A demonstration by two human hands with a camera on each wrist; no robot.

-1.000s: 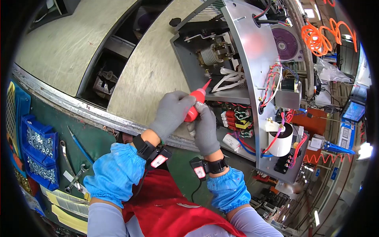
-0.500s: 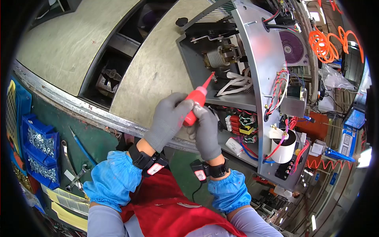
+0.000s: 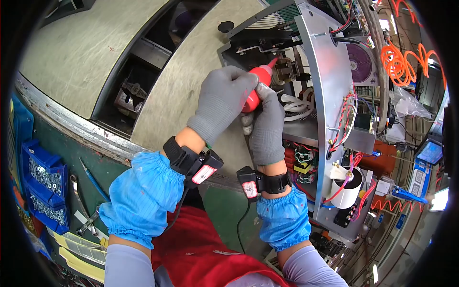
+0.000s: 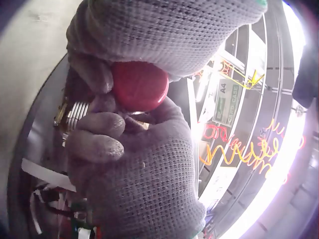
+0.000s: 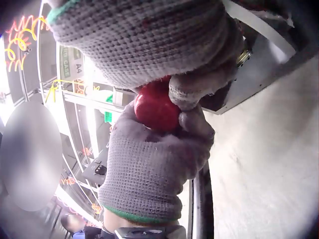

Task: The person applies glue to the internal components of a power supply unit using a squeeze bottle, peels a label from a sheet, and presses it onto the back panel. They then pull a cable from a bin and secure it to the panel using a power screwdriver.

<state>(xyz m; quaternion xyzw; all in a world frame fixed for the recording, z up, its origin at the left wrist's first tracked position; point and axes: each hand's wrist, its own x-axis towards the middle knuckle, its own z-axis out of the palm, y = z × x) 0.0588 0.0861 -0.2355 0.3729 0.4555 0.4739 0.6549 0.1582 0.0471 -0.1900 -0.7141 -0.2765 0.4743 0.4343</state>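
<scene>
A red squeeze bottle (image 3: 250, 101) with a pointed nozzle (image 3: 273, 62) is held between my two grey-gloved hands. My left hand (image 3: 224, 98) grips it from the left, fingers wrapped over its side. From the right, my right hand (image 3: 268, 126) pinches it with thumb and fingers. The nozzle tilts up and to the right, overlapping a metal-framed coil part (image 3: 285, 71) inside the open grey metal cabinet (image 3: 325, 91). In the left wrist view the round bottle base (image 4: 140, 85) faces the camera, between both gloves. My hands hide much of the bottle.
White sleeved wires (image 3: 299, 106) lie beside my right hand in the cabinet. A white cylinder (image 3: 345, 193) with red wires stands on its right. Blue bins (image 3: 45, 172) of nuts, a blue-handled tool (image 3: 93, 179) and wrenches (image 3: 79, 196) lie at left. The bench has a metal edge (image 3: 71, 119).
Both hands have moved up and right with the red bottle, further over the cabinet. The nozzle tip has gone from near the white wires to the coil part. The view has shifted slightly.
</scene>
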